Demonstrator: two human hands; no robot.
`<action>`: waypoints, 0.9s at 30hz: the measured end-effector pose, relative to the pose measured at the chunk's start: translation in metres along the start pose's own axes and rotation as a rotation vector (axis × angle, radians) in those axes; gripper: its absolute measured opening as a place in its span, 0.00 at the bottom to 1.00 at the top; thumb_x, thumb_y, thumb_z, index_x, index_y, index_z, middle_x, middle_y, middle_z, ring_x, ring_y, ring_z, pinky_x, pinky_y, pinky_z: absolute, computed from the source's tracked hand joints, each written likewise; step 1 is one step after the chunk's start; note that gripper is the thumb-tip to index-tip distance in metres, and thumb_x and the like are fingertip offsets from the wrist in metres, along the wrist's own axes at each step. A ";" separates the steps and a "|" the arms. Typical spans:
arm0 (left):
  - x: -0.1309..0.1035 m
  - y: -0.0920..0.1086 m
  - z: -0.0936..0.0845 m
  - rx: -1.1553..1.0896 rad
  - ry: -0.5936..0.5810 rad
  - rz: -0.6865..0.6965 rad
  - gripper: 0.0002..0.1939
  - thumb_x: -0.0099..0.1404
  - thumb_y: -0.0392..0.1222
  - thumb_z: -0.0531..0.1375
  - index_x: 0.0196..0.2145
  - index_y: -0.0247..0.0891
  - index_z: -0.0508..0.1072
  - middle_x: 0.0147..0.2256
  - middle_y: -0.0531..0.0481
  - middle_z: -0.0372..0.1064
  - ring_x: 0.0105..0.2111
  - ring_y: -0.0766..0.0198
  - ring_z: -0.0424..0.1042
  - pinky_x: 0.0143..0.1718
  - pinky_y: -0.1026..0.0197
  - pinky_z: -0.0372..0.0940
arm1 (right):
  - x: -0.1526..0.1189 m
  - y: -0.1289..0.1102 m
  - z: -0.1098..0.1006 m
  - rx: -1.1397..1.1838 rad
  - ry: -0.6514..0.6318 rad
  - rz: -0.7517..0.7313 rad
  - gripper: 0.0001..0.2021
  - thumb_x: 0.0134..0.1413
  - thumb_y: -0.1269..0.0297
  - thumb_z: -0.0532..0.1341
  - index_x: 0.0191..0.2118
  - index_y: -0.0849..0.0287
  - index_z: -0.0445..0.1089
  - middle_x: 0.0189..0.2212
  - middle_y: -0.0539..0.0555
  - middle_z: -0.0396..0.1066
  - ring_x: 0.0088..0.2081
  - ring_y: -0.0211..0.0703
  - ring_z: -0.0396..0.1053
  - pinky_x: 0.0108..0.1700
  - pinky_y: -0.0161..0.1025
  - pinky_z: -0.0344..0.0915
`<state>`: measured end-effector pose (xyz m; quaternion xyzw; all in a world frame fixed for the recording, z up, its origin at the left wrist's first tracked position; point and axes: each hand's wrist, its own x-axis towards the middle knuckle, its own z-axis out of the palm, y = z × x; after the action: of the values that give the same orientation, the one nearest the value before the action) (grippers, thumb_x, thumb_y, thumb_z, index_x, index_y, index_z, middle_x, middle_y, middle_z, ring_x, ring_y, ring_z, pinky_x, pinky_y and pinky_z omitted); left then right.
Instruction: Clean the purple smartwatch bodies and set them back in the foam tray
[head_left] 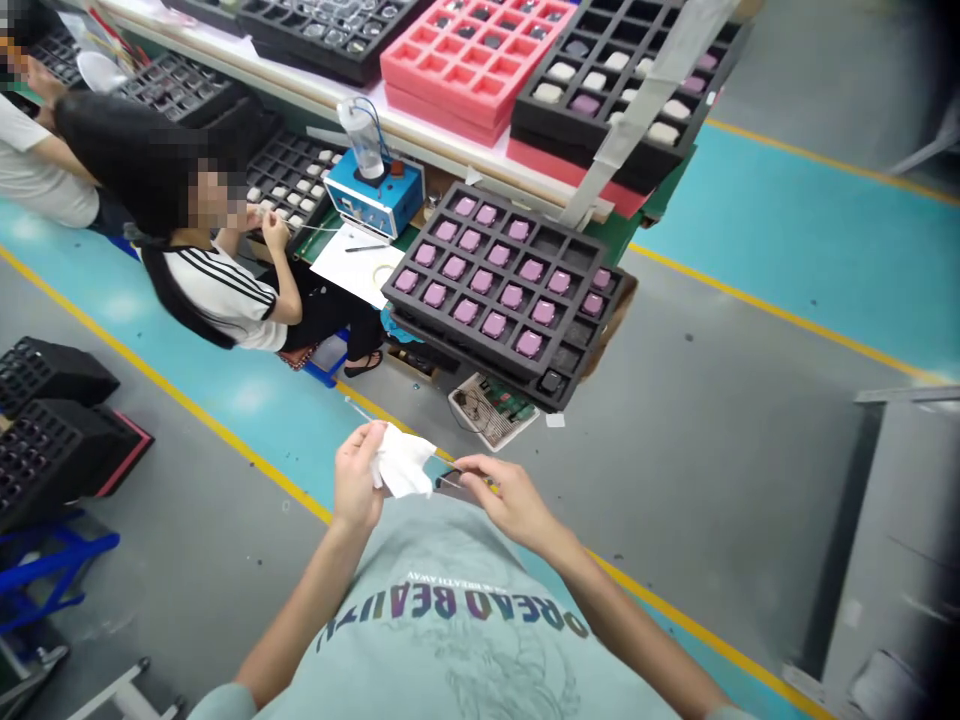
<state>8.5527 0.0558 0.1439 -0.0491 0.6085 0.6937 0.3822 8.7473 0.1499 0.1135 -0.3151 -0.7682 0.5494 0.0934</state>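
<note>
In front of my shirt, my left hand [358, 476] is closed on a crumpled white cloth [403, 462]. A thin metal tool [448, 463] passes by the cloth's right side, and the fingertips of my right hand [504, 492] pinch its right end. Another thin tip [358, 408] sticks out past the cloth at the upper left; whether it is the same piece is hidden by the cloth. Beyond my hands, a black foam tray [491, 245] holds several purple watch-like pieces [512, 296] in its compartments.
A seated person [217, 270] works at the bench on the left. Near them stands a blue box [375, 195] with a clear cup. Pink trays [450, 80] and black trays line the shelf. A white basket [491, 412] sits on the floor, and stacked black trays [56, 450] stand at far left.
</note>
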 end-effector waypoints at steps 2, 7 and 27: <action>0.022 0.001 -0.026 -0.040 0.027 -0.014 0.22 0.46 0.50 0.78 0.32 0.35 0.77 0.29 0.53 0.73 0.27 0.68 0.71 0.30 0.66 0.66 | 0.010 0.002 0.021 -0.062 -0.016 -0.001 0.12 0.69 0.63 0.57 0.47 0.53 0.79 0.43 0.55 0.84 0.42 0.48 0.81 0.46 0.44 0.74; 0.082 0.012 -0.094 -0.060 -0.015 -0.061 0.17 0.49 0.49 0.74 0.29 0.37 0.75 0.28 0.52 0.71 0.27 0.66 0.71 0.30 0.64 0.67 | 0.034 -0.004 0.082 -0.221 -0.063 0.035 0.13 0.67 0.68 0.58 0.47 0.53 0.80 0.44 0.55 0.84 0.44 0.49 0.79 0.47 0.44 0.72; 0.220 -0.041 -0.275 0.309 0.114 -0.452 0.16 0.75 0.51 0.62 0.43 0.33 0.76 0.37 0.50 0.75 0.33 0.64 0.75 0.37 0.58 0.74 | 0.163 0.038 0.216 -0.534 -0.310 0.307 0.16 0.66 0.70 0.58 0.47 0.50 0.82 0.45 0.53 0.83 0.48 0.47 0.79 0.47 0.38 0.69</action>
<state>8.3134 -0.0850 -0.0768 -0.1638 0.7012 0.4859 0.4954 8.5281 0.0835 -0.0354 -0.3531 -0.8336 0.3779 -0.1939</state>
